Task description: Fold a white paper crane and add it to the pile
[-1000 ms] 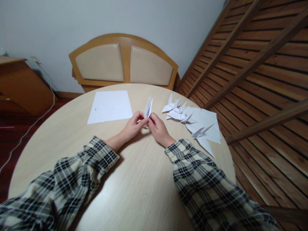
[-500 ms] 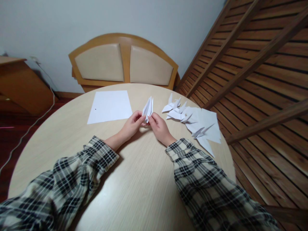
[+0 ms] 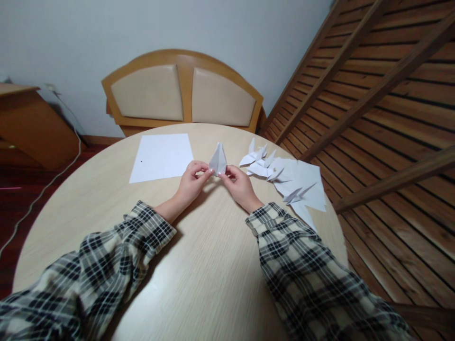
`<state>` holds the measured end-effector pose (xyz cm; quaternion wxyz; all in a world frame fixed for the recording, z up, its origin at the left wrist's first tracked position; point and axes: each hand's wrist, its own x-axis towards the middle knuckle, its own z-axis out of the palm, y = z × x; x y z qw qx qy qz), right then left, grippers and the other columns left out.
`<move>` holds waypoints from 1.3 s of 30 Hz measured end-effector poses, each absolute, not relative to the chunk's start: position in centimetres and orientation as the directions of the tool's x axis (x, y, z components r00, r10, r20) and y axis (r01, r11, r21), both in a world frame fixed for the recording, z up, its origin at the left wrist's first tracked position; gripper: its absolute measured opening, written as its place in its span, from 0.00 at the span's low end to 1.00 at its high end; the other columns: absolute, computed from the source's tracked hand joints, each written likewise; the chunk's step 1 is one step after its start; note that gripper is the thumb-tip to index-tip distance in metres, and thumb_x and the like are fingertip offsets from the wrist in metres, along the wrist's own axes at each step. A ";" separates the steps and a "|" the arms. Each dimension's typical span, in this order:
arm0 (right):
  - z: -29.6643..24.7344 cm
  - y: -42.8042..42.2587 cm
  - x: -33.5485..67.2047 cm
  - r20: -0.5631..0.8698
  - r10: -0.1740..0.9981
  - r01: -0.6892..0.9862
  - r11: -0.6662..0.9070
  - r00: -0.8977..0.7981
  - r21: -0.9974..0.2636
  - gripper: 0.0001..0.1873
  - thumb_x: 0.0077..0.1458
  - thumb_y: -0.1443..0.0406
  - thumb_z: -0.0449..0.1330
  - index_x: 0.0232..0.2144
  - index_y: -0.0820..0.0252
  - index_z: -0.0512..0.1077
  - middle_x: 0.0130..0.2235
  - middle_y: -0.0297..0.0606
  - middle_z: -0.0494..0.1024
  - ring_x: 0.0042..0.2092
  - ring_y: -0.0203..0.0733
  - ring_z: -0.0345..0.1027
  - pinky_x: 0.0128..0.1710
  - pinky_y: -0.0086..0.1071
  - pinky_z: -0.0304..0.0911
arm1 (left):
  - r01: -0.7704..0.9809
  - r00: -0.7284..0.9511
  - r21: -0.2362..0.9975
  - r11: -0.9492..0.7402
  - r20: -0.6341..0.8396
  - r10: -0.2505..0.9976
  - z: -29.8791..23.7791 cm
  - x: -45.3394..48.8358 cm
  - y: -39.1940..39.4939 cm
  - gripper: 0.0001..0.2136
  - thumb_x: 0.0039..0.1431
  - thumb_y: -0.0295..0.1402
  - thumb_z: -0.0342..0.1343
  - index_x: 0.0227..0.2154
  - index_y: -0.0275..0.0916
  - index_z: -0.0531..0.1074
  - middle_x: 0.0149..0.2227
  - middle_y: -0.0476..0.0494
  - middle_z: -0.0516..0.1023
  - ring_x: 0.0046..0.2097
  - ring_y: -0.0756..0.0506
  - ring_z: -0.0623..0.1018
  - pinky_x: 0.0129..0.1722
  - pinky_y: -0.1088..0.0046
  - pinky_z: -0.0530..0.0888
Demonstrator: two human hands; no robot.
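Observation:
A small folded white paper [image 3: 218,160], kite-shaped with its narrow tip pointing away from me, is held up over the far middle of the table. My left hand [image 3: 193,182] pinches its lower left corner between thumb and fingers. On the lower right corner, my right hand [image 3: 240,185] has the same kind of pinch. A crease runs down the paper's front. Some fingertips are hidden behind it.
Left of my hands lies a flat white sheet [image 3: 161,157] with a small dark mark. Several folded paper cranes [image 3: 261,166] sit on the right, partly over more white paper [image 3: 309,182]. The round table [image 3: 199,265] meets a padded chair back [image 3: 185,90]; wooden slats [image 3: 384,109] rise at right.
The folded paper has been opened out from a narrow shape with separated layers into a wider, flatter face. My hands have shifted slightly apart.

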<state>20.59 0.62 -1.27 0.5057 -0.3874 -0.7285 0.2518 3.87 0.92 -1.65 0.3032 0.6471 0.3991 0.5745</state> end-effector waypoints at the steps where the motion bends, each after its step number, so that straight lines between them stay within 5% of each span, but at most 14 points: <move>1: -1.2 0.7 20.7 0.563 0.803 0.330 0.594 -0.196 -0.734 0.03 0.57 0.64 0.57 0.34 0.56 0.70 0.34 0.35 0.74 0.36 0.40 0.66 0.37 0.35 0.62 | 0.209 0.026 0.824 -0.527 0.534 0.845 -1.6 3.8 0.9 0.04 0.54 0.34 0.59 0.30 0.39 0.73 0.37 0.45 0.70 0.40 0.47 0.70 0.34 0.74 0.70; 9: -1.0 0.9 21.3 0.765 0.606 0.498 0.744 -0.219 -0.446 0.11 0.51 0.75 0.56 0.31 0.54 0.72 0.38 0.37 0.76 0.44 0.44 0.68 0.47 0.43 0.62 | 0.372 0.162 0.592 -0.714 0.716 0.679 -0.6 3.6 0.2 0.04 0.51 0.24 0.56 0.29 0.40 0.72 0.31 0.48 0.72 0.34 0.48 0.70 0.35 0.71 0.68; 16: -0.7 0.2 21.2 0.742 0.637 0.564 0.699 -0.210 -0.440 0.23 0.55 0.72 0.56 0.52 0.50 0.67 0.38 0.37 0.76 0.43 0.46 0.67 0.48 0.45 0.60 | 0.435 0.227 0.498 -0.750 0.746 0.627 -0.2 3.6 -0.3 0.07 0.50 0.21 0.53 0.29 0.40 0.70 0.32 0.47 0.73 0.36 0.47 0.71 0.37 0.69 0.69; 20: -0.6 0.3 21.3 0.735 0.634 0.590 0.698 -0.243 -0.407 0.18 0.57 0.71 0.55 0.48 0.49 0.71 0.39 0.38 0.76 0.43 0.47 0.67 0.46 0.44 0.60 | 0.419 0.208 0.528 -0.739 0.736 0.644 -0.3 3.8 -0.3 0.08 0.49 0.21 0.54 0.32 0.40 0.69 0.32 0.47 0.72 0.36 0.47 0.71 0.38 0.69 0.69; 26: -0.7 0.3 21.3 0.746 0.628 0.587 0.697 -0.221 -0.412 0.15 0.54 0.73 0.55 0.42 0.53 0.71 0.39 0.38 0.77 0.43 0.47 0.68 0.46 0.43 0.59 | 0.364 0.250 0.543 -0.757 0.726 0.641 -0.7 3.8 -0.1 0.23 0.52 0.21 0.54 0.52 0.42 0.67 0.34 0.48 0.71 0.36 0.47 0.71 0.40 0.68 0.69; 39: -0.5 0.3 21.3 0.754 0.636 0.610 0.667 -0.166 -0.428 0.08 0.53 0.71 0.57 0.36 0.55 0.70 0.37 0.37 0.77 0.40 0.45 0.68 0.43 0.41 0.59 | 0.403 0.160 0.592 -0.698 0.705 0.691 -0.8 3.8 0.1 0.11 0.51 0.20 0.56 0.37 0.39 0.68 0.35 0.47 0.69 0.36 0.49 0.70 0.35 0.72 0.69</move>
